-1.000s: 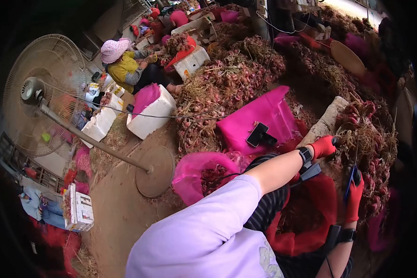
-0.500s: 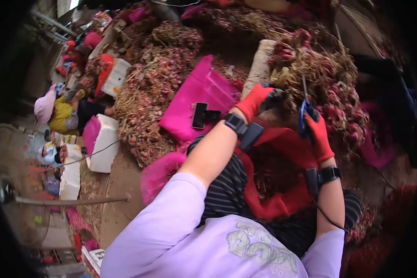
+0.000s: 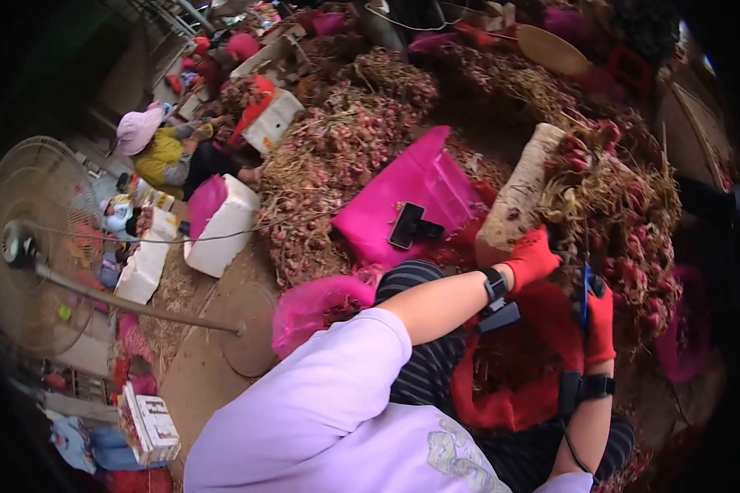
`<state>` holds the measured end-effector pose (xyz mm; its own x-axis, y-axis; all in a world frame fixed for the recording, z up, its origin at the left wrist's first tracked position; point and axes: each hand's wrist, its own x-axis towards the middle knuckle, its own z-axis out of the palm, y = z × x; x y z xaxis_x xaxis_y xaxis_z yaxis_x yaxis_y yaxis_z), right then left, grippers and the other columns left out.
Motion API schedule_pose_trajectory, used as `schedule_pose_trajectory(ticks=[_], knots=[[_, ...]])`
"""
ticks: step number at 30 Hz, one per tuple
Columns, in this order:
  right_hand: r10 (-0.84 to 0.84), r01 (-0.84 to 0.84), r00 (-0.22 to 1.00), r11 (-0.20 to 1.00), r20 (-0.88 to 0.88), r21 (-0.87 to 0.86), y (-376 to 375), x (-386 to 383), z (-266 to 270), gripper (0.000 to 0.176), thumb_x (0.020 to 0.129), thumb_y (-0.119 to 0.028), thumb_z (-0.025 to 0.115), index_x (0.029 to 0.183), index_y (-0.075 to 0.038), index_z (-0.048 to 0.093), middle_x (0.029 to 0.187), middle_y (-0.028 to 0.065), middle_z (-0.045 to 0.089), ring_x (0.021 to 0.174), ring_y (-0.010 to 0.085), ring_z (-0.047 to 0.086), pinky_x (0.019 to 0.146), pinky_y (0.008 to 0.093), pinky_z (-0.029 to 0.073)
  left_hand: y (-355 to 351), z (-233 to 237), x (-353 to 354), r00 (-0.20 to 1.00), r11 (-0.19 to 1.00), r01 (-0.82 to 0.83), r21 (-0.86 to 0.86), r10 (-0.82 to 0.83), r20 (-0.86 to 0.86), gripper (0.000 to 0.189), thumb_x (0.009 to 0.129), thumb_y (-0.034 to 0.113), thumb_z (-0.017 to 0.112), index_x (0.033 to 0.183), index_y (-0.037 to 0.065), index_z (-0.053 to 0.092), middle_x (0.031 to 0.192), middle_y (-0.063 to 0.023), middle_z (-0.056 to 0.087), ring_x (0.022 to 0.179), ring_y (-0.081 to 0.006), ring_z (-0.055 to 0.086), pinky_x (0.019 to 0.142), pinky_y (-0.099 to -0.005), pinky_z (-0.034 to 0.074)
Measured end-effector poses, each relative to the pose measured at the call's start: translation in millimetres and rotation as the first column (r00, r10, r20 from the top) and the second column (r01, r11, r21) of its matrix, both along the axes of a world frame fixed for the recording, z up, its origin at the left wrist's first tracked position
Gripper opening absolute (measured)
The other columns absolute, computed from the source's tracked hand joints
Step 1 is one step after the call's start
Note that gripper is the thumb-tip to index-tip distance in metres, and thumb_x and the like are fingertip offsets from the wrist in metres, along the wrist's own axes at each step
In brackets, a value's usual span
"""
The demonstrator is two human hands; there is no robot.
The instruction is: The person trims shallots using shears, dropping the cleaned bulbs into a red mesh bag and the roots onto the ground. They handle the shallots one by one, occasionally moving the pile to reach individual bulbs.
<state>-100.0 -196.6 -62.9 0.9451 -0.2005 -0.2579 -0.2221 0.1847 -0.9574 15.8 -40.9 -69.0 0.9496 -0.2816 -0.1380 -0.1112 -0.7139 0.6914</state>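
Observation:
My right hand (image 3: 599, 324), in a red glove with dark fingers, grips scissors (image 3: 585, 297) by their blue handle, blades pointing away from me. My left hand (image 3: 534, 259), gloved alike, is closed at the near edge of a heap of shallots (image 3: 625, 222) with dry stalks. Whatever sits in its fingertips is too dark to make out. Below both hands, between my legs, an open red mesh bag (image 3: 514, 407) has shallots or scraps inside. A pale, log-like block (image 3: 518, 197) lies just beyond my left hand.
A magenta sheet (image 3: 370, 205) carries a black device (image 3: 407, 227). Left of it spreads a large shallot pile (image 3: 329, 156). A pink mesh bag (image 3: 311, 312) lies by my knee. A standing fan (image 3: 37, 238), white foam boxes (image 3: 230, 238) and a seated person (image 3: 160, 156) are farther left.
The view has swung, so the scene sits farther right and more of the fan shows. My left hand has come nearer the scissors, which remain in my right hand.

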Motion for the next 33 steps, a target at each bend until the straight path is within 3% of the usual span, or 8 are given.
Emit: schedule_pose_trajectory(ticks=[9, 11, 13, 16, 19, 24, 29, 33], knots=[[-0.151, 0.198, 0.964, 0.957, 0.219, -0.211, -11.6, 7.1, -15.4, 0.024, 0.085, -0.014, 0.056, 0.106, -0.004, 0.057, 0.091, 0.0016, 0.061, 0.07, 0.0082, 0.055, 0.064, 0.0217, 0.045, -0.7, -22.7, 33.4, 0.748, 0.491, -0.412, -0.768, -0.299, -0.593, 0.013, 0.085, 0.021, 0.055, 0.087, 0.008, 0.054, 0.069, -0.0045, 0.056, 0.051, -0.0171, 0.054, 0.045, -0.0323, 0.043], [-0.108, 0.269, 0.913, 0.884, 0.395, -0.382, -14.2, 9.6, -19.1, 0.029, 0.089, -0.02, 0.054, 0.114, -0.005, 0.056, 0.097, 0.0004, 0.06, 0.074, 0.0068, 0.054, 0.064, 0.0211, 0.044, 10.3, 11.2, 28.7, 0.724, 0.478, -0.425, -0.768, -0.329, -0.606, 0.013, 0.087, 0.023, 0.054, 0.086, 0.009, 0.055, 0.068, -0.0041, 0.056, 0.052, -0.0162, 0.053, 0.044, -0.0303, 0.042], [-0.149, 0.177, 0.955, 0.98, 0.258, -0.092, -5.7, 15.2, 2.1, 0.028, 0.088, -0.017, 0.055, 0.113, -0.004, 0.057, 0.088, -0.0008, 0.057, 0.072, 0.0076, 0.053, 0.063, 0.0224, 0.043, 3.1, -3.0, 39.7, 0.796, 0.438, -0.461, -0.772, -0.181, -0.578, 0.017, 0.088, 0.027, 0.052, 0.081, 0.012, 0.054, 0.065, -0.0024, 0.054, 0.052, -0.0145, 0.051, 0.046, -0.0279, 0.041], [-0.095, 0.1, 0.939, 0.995, 0.331, 0.003, 16.5, 18.0, 44.4, 0.031, 0.088, -0.013, 0.056, 0.117, -0.006, 0.053, 0.078, -0.0039, 0.05, 0.065, 0.0049, 0.047, 0.057, 0.0216, 0.039, 9.0, 1.7, 51.9, 0.631, 0.319, -0.236, -0.918, -0.668, -0.395, 0.019, 0.092, 0.025, 0.046, 0.084, 0.01, 0.053, 0.073, 0.0009, 0.052, 0.064, -0.0088, 0.051, 0.056, -0.0231, 0.041], [-0.055, 0.046, 0.919, 0.998, 0.39, 0.032, 17.3, 25.4, 47.6, 0.035, 0.086, -0.011, 0.058, 0.12, -0.005, 0.05, 0.098, 0.0001, 0.059, 0.076, 0.0068, 0.054, 0.066, 0.0224, 0.045, 25.4, 53.9, 35.0, 0.751, 0.747, 0.024, -0.665, -0.453, -0.481, 0.026, 0.093, 0.028, 0.043, 0.09, 0.006, 0.056, 0.076, -0.0025, 0.058, 0.067, -0.0121, 0.056, 0.063, -0.0262, 0.046], [-0.093, 0.09, 0.963, 0.996, 0.251, 0.025, -1.3, 38.1, -9.9, 0.031, 0.086, -0.014, 0.059, 0.115, -0.006, 0.053, 0.105, 0.0007, 0.06, 0.091, 0.0077, 0.056, 0.071, 0.0227, 0.047, 44.1, 61.9, 39.6, 0.418, 0.419, -0.491, -0.764, -0.656, -0.628, 0.032, 0.092, 0.025, 0.049, 0.115, 0.002, 0.051, 0.099, -0.0072, 0.062, 0.081, -0.0175, 0.062, 0.073, -0.0309, 0.055], [-0.022, 0.01, 0.965, 0.999, 0.26, 0.049, 13.7, 31.7, 45.4, 0.027, 0.084, -0.018, 0.064, 0.106, -0.007, 0.054, 0.089, -0.0015, 0.059, 0.074, 0.0052, 0.052, 0.062, 0.0228, 0.044, 66.4, 32.4, 55.5, 0.65, 0.708, 0.05, -0.704, -0.558, -0.516, 0.034, 0.091, 0.02, 0.054, 0.119, 0.002, 0.051, 0.103, -0.0037, 0.061, 0.09, -0.0108, 0.057, 0.081, -0.0247, 0.047], [0.188, -0.245, 0.909, 0.963, 0.371, 0.113, 25.3, 34.6, 51.6, 0.029, 0.081, -0.021, 0.067, 0.104, -0.007, 0.055, 0.09, -0.0018, 0.058, 0.077, 0.0066, 0.053, 0.066, 0.0231, 0.044, 64.6, 46.5, 53.3, 0.625, 0.562, 0.673, -0.481, -0.78, -0.038, 0.032, 0.087, 0.007, 0.053, 0.118, 0.0, 0.053, 0.104, -0.0022, 0.06, 0.095, -0.0115, 0.055, 0.083, -0.0236, 0.044]])
